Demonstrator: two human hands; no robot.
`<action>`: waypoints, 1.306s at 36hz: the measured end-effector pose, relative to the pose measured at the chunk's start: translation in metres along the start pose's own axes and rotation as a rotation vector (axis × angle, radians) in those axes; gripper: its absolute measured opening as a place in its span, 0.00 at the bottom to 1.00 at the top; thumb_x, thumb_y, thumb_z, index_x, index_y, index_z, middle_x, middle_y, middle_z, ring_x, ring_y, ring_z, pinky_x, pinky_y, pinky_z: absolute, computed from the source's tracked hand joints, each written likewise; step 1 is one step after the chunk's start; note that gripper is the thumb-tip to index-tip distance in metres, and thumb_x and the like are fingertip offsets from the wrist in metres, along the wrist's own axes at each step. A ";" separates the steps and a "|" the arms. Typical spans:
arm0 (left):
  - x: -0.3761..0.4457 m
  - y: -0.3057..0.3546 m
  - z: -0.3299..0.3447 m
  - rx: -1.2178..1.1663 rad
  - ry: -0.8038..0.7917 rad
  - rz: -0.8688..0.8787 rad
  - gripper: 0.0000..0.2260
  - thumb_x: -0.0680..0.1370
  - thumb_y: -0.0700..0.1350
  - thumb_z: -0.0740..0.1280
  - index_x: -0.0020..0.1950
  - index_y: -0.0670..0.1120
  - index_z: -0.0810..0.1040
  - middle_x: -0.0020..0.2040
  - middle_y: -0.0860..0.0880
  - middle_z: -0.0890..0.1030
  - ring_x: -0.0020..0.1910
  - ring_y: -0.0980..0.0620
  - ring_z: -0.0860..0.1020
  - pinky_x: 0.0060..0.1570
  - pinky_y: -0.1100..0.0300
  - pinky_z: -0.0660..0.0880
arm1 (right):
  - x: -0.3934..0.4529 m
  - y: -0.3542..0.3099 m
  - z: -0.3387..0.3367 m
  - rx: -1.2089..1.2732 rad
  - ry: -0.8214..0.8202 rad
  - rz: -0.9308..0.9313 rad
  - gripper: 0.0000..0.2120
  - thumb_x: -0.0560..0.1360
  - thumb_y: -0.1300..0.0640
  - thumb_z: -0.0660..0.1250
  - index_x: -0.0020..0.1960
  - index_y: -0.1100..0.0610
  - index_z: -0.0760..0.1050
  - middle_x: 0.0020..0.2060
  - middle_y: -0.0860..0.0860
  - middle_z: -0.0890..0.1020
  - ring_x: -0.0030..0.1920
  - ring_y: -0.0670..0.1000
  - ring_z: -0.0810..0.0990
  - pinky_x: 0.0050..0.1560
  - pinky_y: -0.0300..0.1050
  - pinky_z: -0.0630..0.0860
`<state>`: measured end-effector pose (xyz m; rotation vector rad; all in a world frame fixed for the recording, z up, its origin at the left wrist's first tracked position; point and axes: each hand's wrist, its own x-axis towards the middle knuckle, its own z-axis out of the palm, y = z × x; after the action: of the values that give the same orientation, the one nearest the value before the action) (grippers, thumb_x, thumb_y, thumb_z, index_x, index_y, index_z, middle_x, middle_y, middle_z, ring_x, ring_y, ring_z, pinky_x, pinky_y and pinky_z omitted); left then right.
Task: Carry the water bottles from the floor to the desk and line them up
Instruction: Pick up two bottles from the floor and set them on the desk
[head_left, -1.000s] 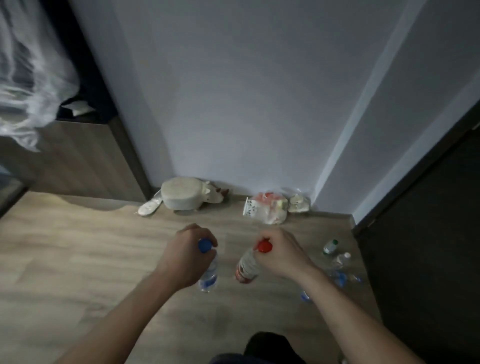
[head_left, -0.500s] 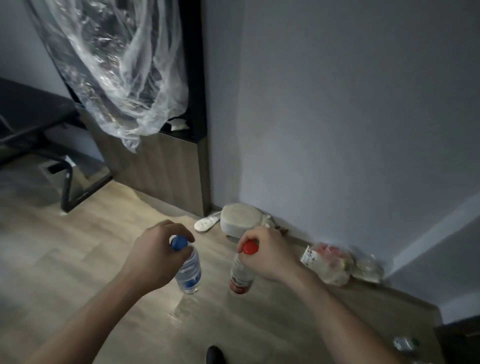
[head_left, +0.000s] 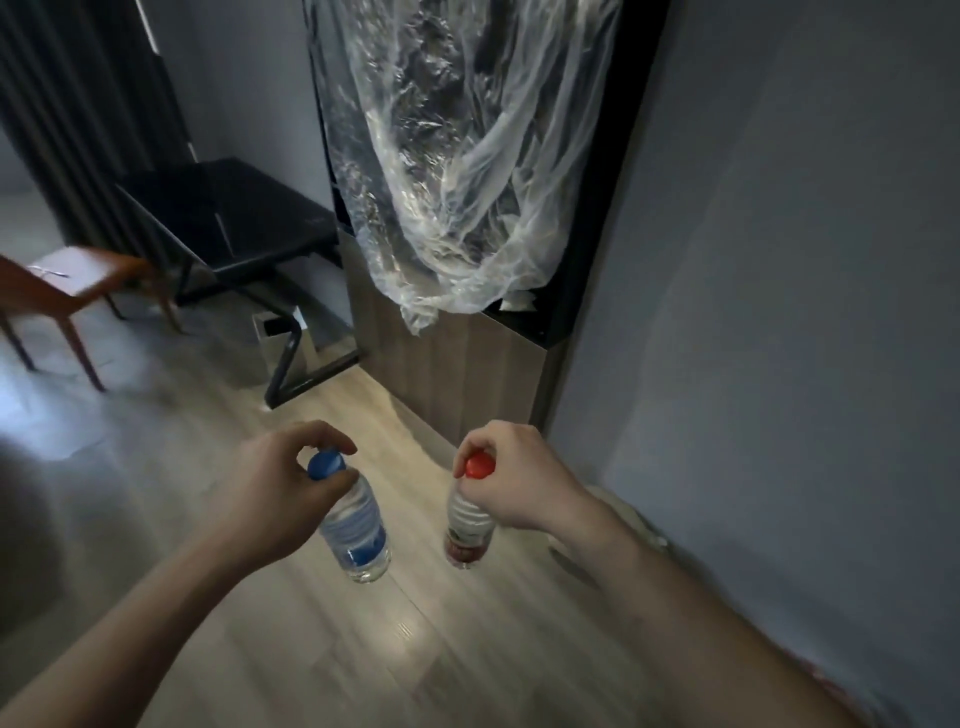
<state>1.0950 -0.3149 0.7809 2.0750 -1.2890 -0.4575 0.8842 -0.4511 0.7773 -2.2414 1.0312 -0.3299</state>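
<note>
My left hand (head_left: 270, 483) grips the neck of a clear water bottle with a blue cap and blue label (head_left: 358, 535), which hangs above the wooden floor. My right hand (head_left: 514, 478) pinches the neck of a second clear bottle with a red cap and red label (head_left: 467, 530), also hanging in the air. The two bottles are side by side, a short gap apart. A black desk (head_left: 228, 213) stands at the upper left, beyond both hands.
A wood-fronted cabinet (head_left: 447, 374) with clear plastic sheeting (head_left: 457, 156) draped over it stands ahead, against the grey wall on the right. A brown chair (head_left: 62, 291) is at the far left. A small bin (head_left: 275, 343) sits under the desk.
The view has swung left, away from the corner with the floor clutter, bringing the desk and chair into sight. Both hands still hold their bottles in the same way.
</note>
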 end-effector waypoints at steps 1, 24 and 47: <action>0.010 -0.008 -0.009 0.006 0.013 0.000 0.08 0.74 0.47 0.74 0.51 0.57 0.80 0.53 0.56 0.81 0.46 0.54 0.81 0.46 0.58 0.81 | 0.016 -0.007 0.005 0.003 -0.001 -0.006 0.08 0.69 0.60 0.69 0.41 0.48 0.83 0.44 0.43 0.79 0.49 0.44 0.77 0.45 0.36 0.73; 0.253 -0.196 -0.205 -0.006 0.110 0.085 0.07 0.73 0.48 0.75 0.47 0.57 0.82 0.45 0.60 0.81 0.43 0.60 0.81 0.46 0.56 0.83 | 0.300 -0.176 0.105 0.065 0.150 0.029 0.06 0.66 0.55 0.74 0.39 0.43 0.82 0.37 0.41 0.83 0.42 0.40 0.80 0.41 0.38 0.77; 0.517 -0.358 -0.321 -0.029 0.176 -0.050 0.07 0.75 0.45 0.74 0.47 0.57 0.80 0.45 0.60 0.82 0.40 0.60 0.81 0.42 0.66 0.79 | 0.685 -0.280 0.182 -0.033 -0.096 -0.250 0.07 0.69 0.56 0.71 0.38 0.43 0.80 0.38 0.40 0.82 0.44 0.43 0.81 0.46 0.45 0.80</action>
<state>1.7589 -0.5549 0.7928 2.0771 -1.1244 -0.3057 1.5864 -0.7471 0.7934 -2.3951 0.7127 -0.3101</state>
